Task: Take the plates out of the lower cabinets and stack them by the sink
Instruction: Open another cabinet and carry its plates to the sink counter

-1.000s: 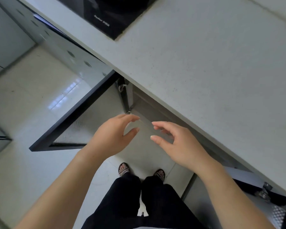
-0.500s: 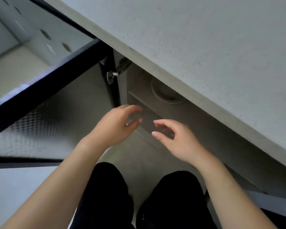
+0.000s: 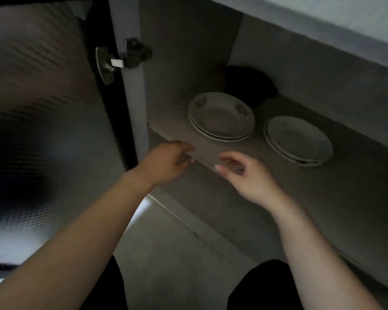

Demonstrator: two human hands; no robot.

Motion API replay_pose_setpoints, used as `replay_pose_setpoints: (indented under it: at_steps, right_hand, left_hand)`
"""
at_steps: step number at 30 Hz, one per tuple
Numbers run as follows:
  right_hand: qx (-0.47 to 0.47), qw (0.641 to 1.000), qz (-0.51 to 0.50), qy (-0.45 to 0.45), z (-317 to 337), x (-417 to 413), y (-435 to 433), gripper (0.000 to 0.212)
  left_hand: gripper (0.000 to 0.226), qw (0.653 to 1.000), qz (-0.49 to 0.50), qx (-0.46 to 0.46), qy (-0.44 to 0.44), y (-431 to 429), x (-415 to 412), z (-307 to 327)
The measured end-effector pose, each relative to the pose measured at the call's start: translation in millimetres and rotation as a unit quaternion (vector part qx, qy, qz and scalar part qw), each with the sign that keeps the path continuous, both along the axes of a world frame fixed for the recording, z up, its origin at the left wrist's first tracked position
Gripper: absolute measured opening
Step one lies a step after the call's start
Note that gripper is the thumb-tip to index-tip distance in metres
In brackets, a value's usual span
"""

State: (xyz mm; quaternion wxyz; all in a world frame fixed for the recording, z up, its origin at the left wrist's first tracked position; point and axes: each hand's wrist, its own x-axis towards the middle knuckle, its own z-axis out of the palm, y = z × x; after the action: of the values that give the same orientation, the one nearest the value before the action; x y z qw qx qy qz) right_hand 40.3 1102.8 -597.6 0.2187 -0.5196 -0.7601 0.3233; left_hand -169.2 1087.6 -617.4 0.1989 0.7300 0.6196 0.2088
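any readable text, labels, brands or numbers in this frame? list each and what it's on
No text can be read in this frame.
left plate stack: two small raised-looking marks on the rim, too blurred to tell if they are lettering or pattern.
right plate stack: faint specks on the rim, too blurred to read.
hinge: no stamp or number legible.

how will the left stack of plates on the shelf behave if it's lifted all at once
The left stack looks like glazed ceramic, so it is probably stiff, breakable and fairly heavy for its size. It seems to be two or three plates lying loose, so the top one may slide if tilted. Being flat-based, it should not roll or tip.
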Motion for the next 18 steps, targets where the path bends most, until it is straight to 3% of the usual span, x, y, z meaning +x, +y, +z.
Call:
replay_pose_setpoints:
  at_steps: [8,18]
  right_hand:
    - [0.054,0.997,-0.031,-0.036,-9,18,34,0.024]
    - [0.202,0.973,-0.029,-0.105,-20,9,77,0.029]
  left_hand:
    - [0.05,0.997,0.066,0.021,0.044,37,16,-39]
    - [0.069,0.986,0.141,-0.003,0.09,63,13,-57]
